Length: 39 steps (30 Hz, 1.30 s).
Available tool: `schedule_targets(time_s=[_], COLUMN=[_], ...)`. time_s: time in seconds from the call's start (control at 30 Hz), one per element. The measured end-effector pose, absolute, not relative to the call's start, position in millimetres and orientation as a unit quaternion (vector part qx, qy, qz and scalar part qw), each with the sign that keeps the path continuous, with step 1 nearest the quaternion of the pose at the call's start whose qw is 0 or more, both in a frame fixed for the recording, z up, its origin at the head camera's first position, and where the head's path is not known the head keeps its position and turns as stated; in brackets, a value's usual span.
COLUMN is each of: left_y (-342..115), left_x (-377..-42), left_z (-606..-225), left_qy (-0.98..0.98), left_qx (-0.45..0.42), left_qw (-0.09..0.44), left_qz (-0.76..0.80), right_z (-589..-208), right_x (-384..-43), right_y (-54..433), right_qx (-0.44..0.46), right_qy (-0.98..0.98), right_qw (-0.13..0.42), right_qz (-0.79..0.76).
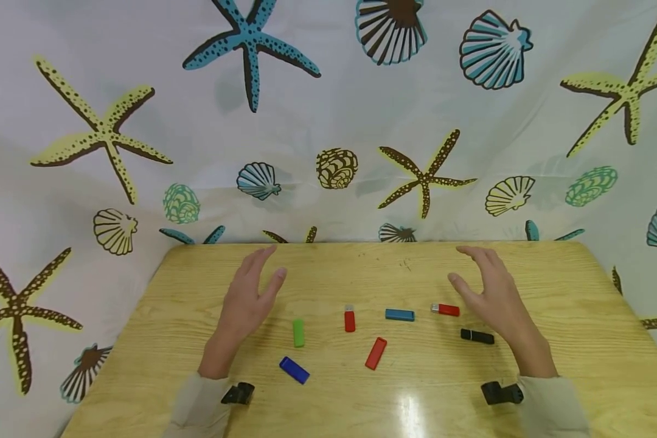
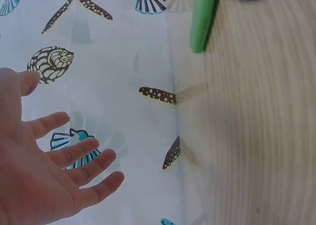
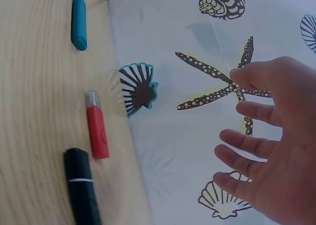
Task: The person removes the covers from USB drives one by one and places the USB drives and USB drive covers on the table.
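My left hand (image 1: 247,299) hovers above the table's left side, fingers loosely spread and holding nothing. Nearest to it lie a green USB stick (image 1: 298,333) and a dark blue USB stick (image 1: 294,370). On the other side, my right hand (image 1: 493,298) is raised with relaxed, empty fingers. By it are a black capped USB stick (image 1: 477,336) and a red USB stick with a bare metal plug (image 1: 445,309). Between the hands lie a teal-blue stick (image 1: 399,314), another red stick with its plug showing (image 1: 350,319) and a plain red stick (image 1: 376,353).
The sticks are spread over a light wooden table (image 1: 339,401). A white curtain (image 1: 306,121) printed with starfish and shells hangs along its back edge and both sides. Each wrist wears a small black mount, such as the left mount (image 1: 238,393).
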<state>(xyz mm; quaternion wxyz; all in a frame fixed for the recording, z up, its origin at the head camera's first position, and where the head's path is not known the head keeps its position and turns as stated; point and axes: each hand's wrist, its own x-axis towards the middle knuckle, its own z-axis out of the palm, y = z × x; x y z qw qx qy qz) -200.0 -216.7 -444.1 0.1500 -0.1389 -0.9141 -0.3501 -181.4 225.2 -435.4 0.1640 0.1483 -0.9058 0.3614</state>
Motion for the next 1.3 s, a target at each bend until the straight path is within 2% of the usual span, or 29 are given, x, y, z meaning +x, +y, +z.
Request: schedule_targets(time_s=[0.43,0.83,1.1,1.3], left_y=[-189.6,-172.0,-158.2,-145.9], left_x=[-189.3,-187.7,-185.4,-187.3], left_z=[-451.4,-456.1,-455.2,-456.2], left_qy=[-0.844,-0.809,-0.807,-0.806], left_qx=[-0.141,-0.145,-0.157,-0.148], left_qw=[0.12,0.096,0.063,0.049], left_qz=[-0.502,-0.561,-0.566,-0.57], right_z=[-468.5,-483.0,-489.6,-491.4], right_x=[-183.4,-182.6,-181.2,-180.5], right_y=[201.9,193.1,185.9,181.0], right_qx=[0.142,0.145,0.167,0.158], right_qy=[-0.837,-0.845,-0.857,-0.863], right_qw=[0.157,0.109,0.115,0.075], right_qz=[0.505,0.503,0.473,0.475])
